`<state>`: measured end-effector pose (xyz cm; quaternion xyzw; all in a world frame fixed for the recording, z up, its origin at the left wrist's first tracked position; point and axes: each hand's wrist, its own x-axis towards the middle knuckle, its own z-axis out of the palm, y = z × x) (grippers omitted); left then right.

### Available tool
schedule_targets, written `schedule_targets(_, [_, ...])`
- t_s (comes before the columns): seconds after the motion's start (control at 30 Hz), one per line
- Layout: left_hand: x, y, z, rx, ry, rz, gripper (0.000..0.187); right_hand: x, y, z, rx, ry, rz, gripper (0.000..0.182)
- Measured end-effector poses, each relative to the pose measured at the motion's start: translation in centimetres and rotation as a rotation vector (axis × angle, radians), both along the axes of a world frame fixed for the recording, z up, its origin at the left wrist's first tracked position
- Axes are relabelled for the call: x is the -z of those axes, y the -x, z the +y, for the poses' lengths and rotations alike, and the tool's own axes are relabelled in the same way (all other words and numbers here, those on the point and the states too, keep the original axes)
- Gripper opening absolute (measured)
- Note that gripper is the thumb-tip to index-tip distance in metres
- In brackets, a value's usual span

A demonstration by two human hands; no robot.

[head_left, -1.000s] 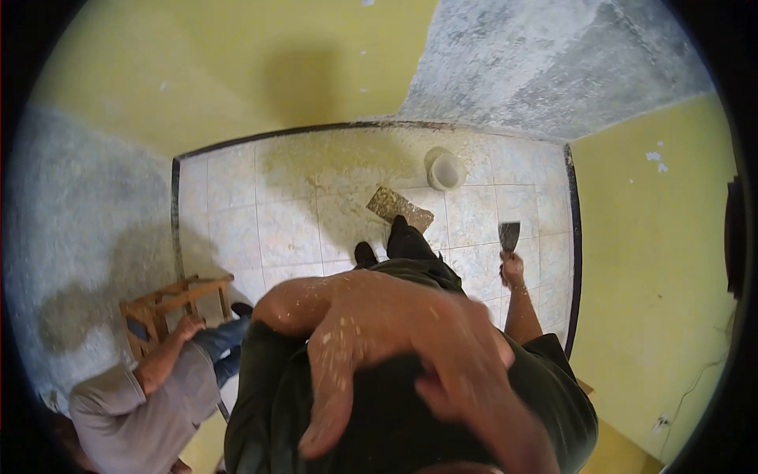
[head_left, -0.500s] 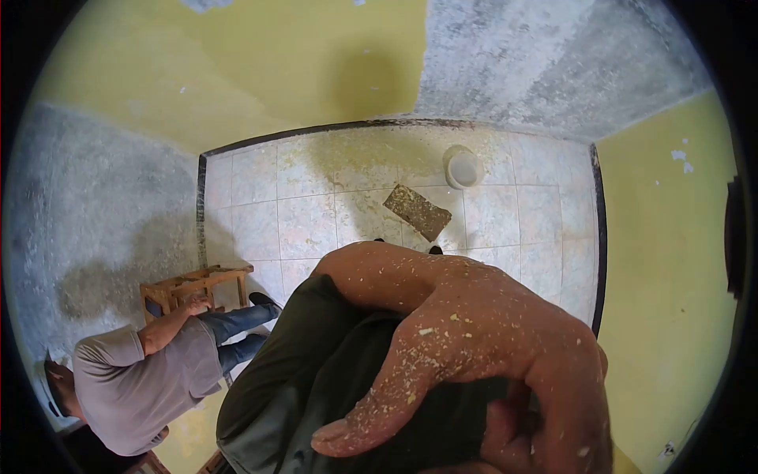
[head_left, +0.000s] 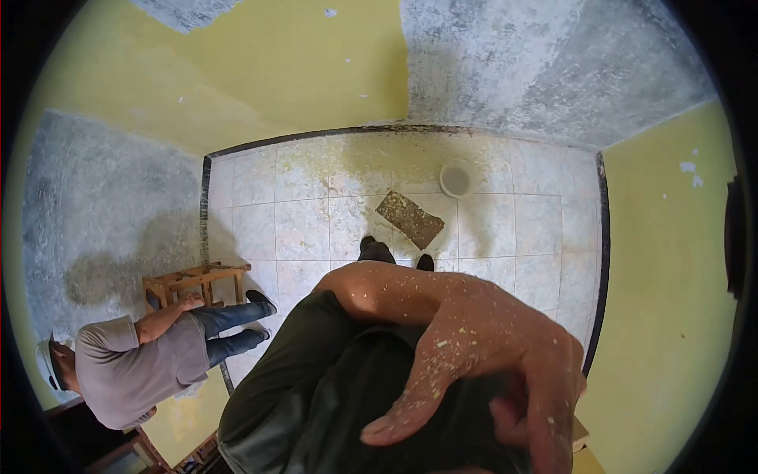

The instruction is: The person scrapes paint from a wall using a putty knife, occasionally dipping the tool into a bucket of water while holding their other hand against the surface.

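Note:
My left hand [head_left: 489,340] is raised close to the camera, its back toward me and speckled with pale flakes. The thumb stands apart from the bent fingers, which point downward in the view, and nothing shows between them. Their tips run partly out of sight at the bottom edge. The forearm crosses in front of my dark green clothing [head_left: 292,379]. My right hand is out of view.
Beyond my feet, a flake-covered brown sheet [head_left: 410,220] lies on the tiled floor [head_left: 489,229], near a white bucket [head_left: 458,180]. At left, a person [head_left: 142,355] stands beside a wooden bench [head_left: 197,276]. Yellow walls [head_left: 300,71] have bare grey patches [head_left: 505,55].
My left hand has shifted slightly, with the thumb farther right and the fingers farther left. The view has tilted a little, and my feet show more fully.

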<state>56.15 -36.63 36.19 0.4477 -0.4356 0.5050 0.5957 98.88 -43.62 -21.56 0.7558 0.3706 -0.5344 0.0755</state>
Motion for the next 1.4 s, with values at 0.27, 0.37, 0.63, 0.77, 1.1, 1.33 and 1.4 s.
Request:
schedule_targets(0.27, [22.5,17.1,4.5,-0.917,0.69,1.626,0.084,-6.7,9.5,8.1,0.381,-0.1,0.086,0.023])
schedule_targets(0.37, [34.8,26.9,-0.7,-1.072,0.394,2.73,0.08,-6.8,13.4,10.4,0.361,-0.154,0.049,0.014])
schedule_targets(0.63, [49.5,47.2,-16.0,-0.742,0.958,2.601,0.085,-8.8,26.1,7.0,0.416,-0.18,-0.024,0.02])
schedule_targets(0.77, [48.8,52.9,-8.2,-1.105,1.106,2.563,0.1,-9.6,29.7,7.1,0.479,-0.137,-0.01,0.022])
schedule_targets(1.1, [12.2,50.9,28.8,-2.763,-0.515,1.671,0.097,-0.7,32.2,22.2,-0.031,-0.403,-0.031,0.029])
schedule_targets(1.33, [8.1,52.6,38.4,-2.874,-1.324,1.538,0.102,10.0,39.8,31.8,-0.453,-0.244,-0.091,0.034])
schedule_targets(1.4, [9.7,53.9,40.2,-2.932,-1.607,1.418,0.107,15.6,40.6,33.6,-0.514,-0.123,-0.065,0.036])
